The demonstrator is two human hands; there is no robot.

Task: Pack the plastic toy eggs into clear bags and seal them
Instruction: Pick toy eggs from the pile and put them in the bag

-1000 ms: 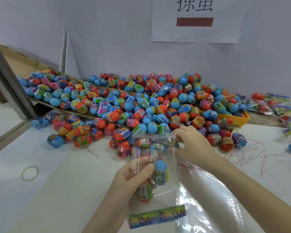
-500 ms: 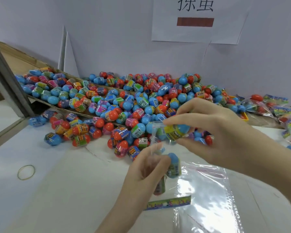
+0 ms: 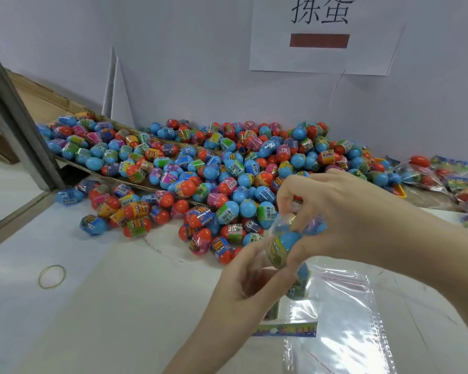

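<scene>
A large heap of blue and red plastic toy eggs (image 3: 222, 168) covers the back of the white table (image 3: 106, 306). My left hand (image 3: 243, 287) grips a clear bag (image 3: 297, 309) upright just above the table; the bag has eggs inside and a coloured printed strip at its bottom. My right hand (image 3: 343, 220) pinches a blue-topped egg (image 3: 283, 245) at the bag's mouth, with the bag's top edge bunched under its fingers. How far the egg sits inside the bag I cannot tell.
A stack of flat clear zip bags (image 3: 343, 325) lies on the table under my right forearm. A rubber band (image 3: 52, 276) lies at the left. Filled bags (image 3: 449, 174) are piled at the right edge, and a yellow tray (image 3: 401, 194) shows beside them.
My right hand took an egg from the heap, carried it over the bag, and now holds it lower, at the bag's mouth. My left hand raised the bag slightly.
</scene>
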